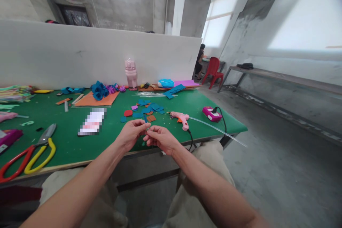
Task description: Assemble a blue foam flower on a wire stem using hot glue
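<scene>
- Blue piece [145, 118]: seen at the meeting of the two hands, pinched, it seems, by the fingertips of the left hand [131, 134].
- Right hand [162, 139]: thumb and finger drawn into a narrow pinch beside the left; whether anything is held there cannot be told.
- Step in hand, as judged: fine fingertip handling of one small piece; for the next move, a steady left pinch is called for.
- Just beyond the grip: loose cut pieces [156, 107], spread on the green table [72, 146].
- Right of the grip: glue gun [183, 118], laid near, nozzle pointed left.

scissors [46, 136], glue gun [182, 119] on green table [193, 101]
</scene>
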{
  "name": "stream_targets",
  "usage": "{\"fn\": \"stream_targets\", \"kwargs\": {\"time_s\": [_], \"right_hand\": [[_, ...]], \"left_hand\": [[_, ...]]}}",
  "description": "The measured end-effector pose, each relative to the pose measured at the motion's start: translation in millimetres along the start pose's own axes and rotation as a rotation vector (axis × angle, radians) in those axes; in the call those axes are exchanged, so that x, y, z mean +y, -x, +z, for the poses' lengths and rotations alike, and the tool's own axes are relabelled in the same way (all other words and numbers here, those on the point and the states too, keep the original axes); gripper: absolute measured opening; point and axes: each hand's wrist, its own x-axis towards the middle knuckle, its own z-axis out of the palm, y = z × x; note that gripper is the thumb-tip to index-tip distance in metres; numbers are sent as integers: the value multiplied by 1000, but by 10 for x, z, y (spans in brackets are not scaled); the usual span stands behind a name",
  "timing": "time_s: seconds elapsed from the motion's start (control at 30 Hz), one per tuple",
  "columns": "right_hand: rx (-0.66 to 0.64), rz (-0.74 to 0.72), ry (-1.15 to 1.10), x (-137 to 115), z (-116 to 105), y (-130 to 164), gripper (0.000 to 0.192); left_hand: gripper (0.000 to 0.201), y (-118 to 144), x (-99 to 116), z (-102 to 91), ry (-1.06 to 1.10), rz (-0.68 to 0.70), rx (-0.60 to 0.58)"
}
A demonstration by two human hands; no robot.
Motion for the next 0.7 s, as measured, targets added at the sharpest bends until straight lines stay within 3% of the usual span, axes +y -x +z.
{"fn": "stream_targets", "kwargs": {"time_s": [0.13, 0.3, 0.5, 0.7], "right_hand": [[29, -31, -19, -6, 13, 1, 29], [61, -58, 82, -16, 16, -17, 32], [383, -372, 801, 38, -50, -98, 40], [442, -434, 1140, 107, -72, -115, 46]], "left_hand": [[22, -1, -38, -12, -15, -45, -79], [20, -35, -68, -15, -3, 0, -35], [25, -54, 67, -111, 72, 92, 105], [26, -128, -22, -188, -111, 151, 200]]}}
